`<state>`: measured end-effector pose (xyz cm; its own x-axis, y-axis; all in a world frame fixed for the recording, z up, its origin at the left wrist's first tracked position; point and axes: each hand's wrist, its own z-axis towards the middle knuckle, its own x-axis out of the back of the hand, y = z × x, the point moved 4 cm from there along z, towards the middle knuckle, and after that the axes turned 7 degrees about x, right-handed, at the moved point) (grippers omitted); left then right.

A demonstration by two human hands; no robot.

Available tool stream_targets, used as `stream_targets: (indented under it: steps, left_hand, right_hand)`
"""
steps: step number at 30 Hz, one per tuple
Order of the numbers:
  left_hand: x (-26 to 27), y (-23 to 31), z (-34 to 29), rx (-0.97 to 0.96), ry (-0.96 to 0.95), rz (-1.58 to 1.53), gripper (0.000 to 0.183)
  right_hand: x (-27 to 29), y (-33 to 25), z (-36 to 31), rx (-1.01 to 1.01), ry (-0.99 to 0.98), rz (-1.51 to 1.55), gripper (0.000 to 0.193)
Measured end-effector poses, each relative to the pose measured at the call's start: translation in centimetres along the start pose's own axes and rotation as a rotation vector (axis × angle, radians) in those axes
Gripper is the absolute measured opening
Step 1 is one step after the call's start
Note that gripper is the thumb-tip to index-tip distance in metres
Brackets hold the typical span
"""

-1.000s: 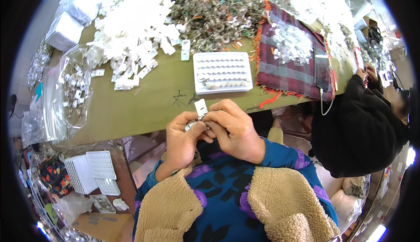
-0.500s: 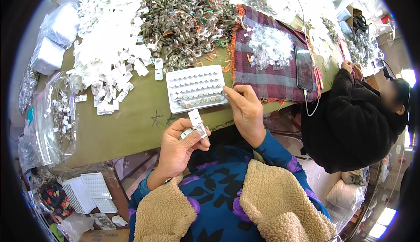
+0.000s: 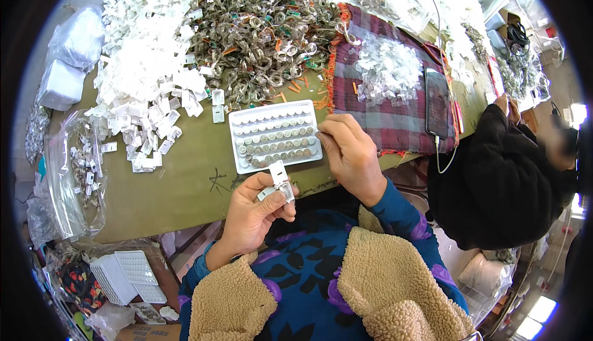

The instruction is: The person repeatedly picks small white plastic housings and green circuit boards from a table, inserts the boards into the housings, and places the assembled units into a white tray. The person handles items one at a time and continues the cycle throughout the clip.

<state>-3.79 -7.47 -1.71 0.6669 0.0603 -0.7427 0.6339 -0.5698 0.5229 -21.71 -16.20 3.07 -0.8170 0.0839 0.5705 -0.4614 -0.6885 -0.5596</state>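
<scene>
My left hand (image 3: 252, 214) is closed around a small white hinged plastic case (image 3: 281, 182), its flap standing up, just in front of the tray. A white plastic tray (image 3: 243, 167) lies on the green tabletop, holding rows of small round silvery pieces that look like button cells (image 3: 278, 145). At the tray's right edge is my right hand (image 3: 353, 153), thumb and forefinger pinched together. What lies between those fingertips is hidden. Another white case (image 3: 218, 106) lies unfolded behind the tray.
White plastic cases (image 3: 145, 82) pile up at the left, beside a heap of clear and grey ring-shaped pieces (image 3: 259, 38). On the right, a plaid cloth (image 3: 395, 119) carries clear flakes (image 3: 386, 69) and a phone (image 3: 437, 103). A person in black (image 3: 494, 180) sits at far right.
The view has shifted slightly, so the tray and table sit a little lower. My right hand stays by the tray's right edge; my left still holds the case.
</scene>
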Motion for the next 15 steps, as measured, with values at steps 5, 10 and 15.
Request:
stream_targets:
  steps: [5,10,15]
  left_hand:
    - [-0.1,0.2,0.2,-0.004,0.002,-0.028,0.023]
    - [0.0,0.0,0.2,-0.025,0.03,-0.017,0.029]
    - [0.2,-0.3,0.2,-0.078,-0.016,-0.059,0.029]
  right_hand:
    - [-0.7,0.6,0.5,0.093,-0.167,-0.095,0.031]
    - [-0.2,0.1,0.2,0.06,-0.171,-0.094,0.029]
    - [0.1,-2.9,-0.9,-0.032,-0.066,0.118,0.018]
